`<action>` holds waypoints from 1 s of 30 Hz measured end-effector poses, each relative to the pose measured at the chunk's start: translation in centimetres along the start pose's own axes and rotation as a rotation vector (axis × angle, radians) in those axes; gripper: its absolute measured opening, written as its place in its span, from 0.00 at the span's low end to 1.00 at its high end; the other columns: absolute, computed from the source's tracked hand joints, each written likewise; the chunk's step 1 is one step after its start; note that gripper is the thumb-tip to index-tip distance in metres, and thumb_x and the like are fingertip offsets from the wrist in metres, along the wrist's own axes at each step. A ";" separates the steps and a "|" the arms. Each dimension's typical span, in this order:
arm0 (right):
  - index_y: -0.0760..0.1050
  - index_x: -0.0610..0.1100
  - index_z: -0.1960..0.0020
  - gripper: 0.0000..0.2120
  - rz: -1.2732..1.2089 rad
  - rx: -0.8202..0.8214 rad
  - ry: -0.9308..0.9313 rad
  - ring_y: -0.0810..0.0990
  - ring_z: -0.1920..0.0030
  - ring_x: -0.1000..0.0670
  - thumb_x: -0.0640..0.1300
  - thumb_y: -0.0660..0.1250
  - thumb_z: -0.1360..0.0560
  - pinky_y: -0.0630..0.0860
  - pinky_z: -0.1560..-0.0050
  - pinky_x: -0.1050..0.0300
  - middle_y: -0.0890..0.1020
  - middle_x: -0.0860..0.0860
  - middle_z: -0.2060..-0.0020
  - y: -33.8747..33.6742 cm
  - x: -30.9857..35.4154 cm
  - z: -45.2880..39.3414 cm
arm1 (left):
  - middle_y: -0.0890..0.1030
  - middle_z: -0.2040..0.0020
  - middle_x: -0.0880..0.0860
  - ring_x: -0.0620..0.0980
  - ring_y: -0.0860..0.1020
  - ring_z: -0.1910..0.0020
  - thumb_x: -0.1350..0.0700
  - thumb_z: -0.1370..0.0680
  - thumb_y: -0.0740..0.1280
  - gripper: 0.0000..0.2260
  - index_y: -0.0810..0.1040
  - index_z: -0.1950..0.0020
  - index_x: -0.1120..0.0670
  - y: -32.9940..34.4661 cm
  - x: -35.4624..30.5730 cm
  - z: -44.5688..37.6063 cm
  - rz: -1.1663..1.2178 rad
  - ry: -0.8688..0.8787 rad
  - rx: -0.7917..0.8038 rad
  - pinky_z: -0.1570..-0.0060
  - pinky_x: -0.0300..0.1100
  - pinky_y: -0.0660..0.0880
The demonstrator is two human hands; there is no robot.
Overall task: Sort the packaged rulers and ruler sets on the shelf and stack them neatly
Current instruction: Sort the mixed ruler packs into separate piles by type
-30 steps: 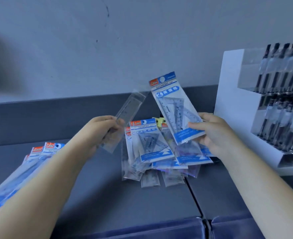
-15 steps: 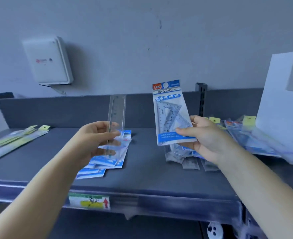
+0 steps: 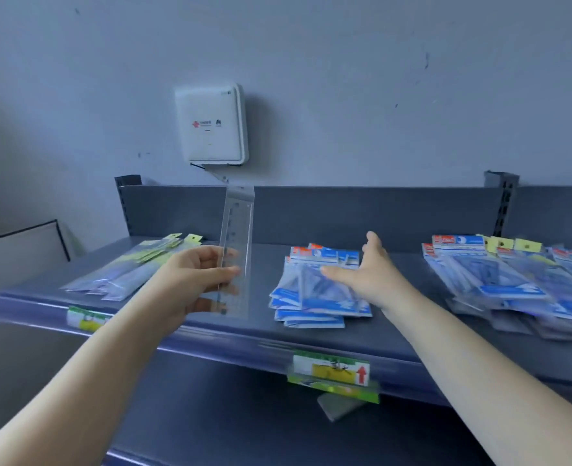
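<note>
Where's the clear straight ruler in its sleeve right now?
The clear ruler is held upright in the left hand, above the shelf's front, between the yellow-tagged pile and the blue-labelled stack.

clear glossy plastic ruler sleeve point(image 3: 237, 250), matt grey metal shelf point(image 3: 210, 327), shiny film packets point(image 3: 315, 290)

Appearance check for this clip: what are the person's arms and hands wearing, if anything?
Nothing visible. Both forearms are bare up to the frame edge, with no sleeves in view. The left hand and right hand show no gloves, rings, watch or wristbands, and no markings.
</note>
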State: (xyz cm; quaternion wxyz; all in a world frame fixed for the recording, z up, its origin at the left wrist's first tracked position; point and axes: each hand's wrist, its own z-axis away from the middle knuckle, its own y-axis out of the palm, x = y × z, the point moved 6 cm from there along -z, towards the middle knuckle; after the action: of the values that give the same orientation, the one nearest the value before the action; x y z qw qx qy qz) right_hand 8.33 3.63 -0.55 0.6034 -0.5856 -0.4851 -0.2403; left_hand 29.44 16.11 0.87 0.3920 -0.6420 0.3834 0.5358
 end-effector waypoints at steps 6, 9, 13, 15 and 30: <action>0.67 0.46 0.33 0.25 0.271 -0.006 -0.254 0.66 0.33 0.50 0.49 0.69 0.27 0.63 0.39 0.59 0.69 0.51 0.35 7.6 4.9 1.6 | 0.81 0.59 0.53 0.44 0.80 0.71 0.66 0.25 0.67 0.07 0.78 0.49 0.57 -7.3 1.0 0.7 -0.062 -0.002 0.004 0.77 0.39 0.76; 0.68 0.47 0.35 0.21 0.401 0.006 -0.367 0.68 0.35 0.51 0.49 0.66 0.26 0.66 0.39 0.57 0.71 0.52 0.36 12.1 8.6 2.6 | 0.80 0.59 0.53 0.44 0.80 0.71 0.66 0.25 0.67 0.08 0.78 0.48 0.58 -11.2 1.4 1.1 -0.087 -0.010 0.009 0.77 0.39 0.76; 0.68 0.48 0.35 0.18 0.622 -0.002 -0.485 0.71 0.38 0.49 0.51 0.62 0.24 0.71 0.45 0.55 0.72 0.53 0.38 17.4 12.7 3.7 | 0.80 0.59 0.53 0.44 0.80 0.70 0.66 0.25 0.67 0.08 0.79 0.49 0.57 -15.7 2.1 1.3 -0.116 -0.017 -0.002 0.75 0.40 0.78; 0.67 0.48 0.35 0.18 0.721 -0.002 -0.538 0.71 0.39 0.48 0.51 0.60 0.23 0.70 0.49 0.54 0.73 0.52 0.39 19.8 14.2 4.0 | 0.81 0.59 0.53 0.45 0.81 0.69 0.66 0.25 0.67 0.08 0.79 0.49 0.55 -17.9 2.5 1.3 -0.111 -0.024 -0.024 0.76 0.40 0.77; 0.67 0.47 0.37 0.16 0.773 0.014 -0.676 0.70 0.39 0.48 0.51 0.57 0.22 0.66 0.53 0.55 0.74 0.51 0.40 30.3 17.4 -2.1 | 0.84 0.63 0.50 0.45 0.80 0.70 0.65 0.27 0.70 0.10 0.79 0.49 0.54 -27.0 4.6 -4.4 -0.124 -0.021 -0.203 0.75 0.39 0.77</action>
State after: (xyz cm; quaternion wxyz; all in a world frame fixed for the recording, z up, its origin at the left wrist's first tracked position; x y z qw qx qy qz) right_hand 42.24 12.49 0.54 0.4616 -0.7630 -0.4026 0.2063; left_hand 56.35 22.48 -0.65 0.3615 -0.6954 0.2827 0.5531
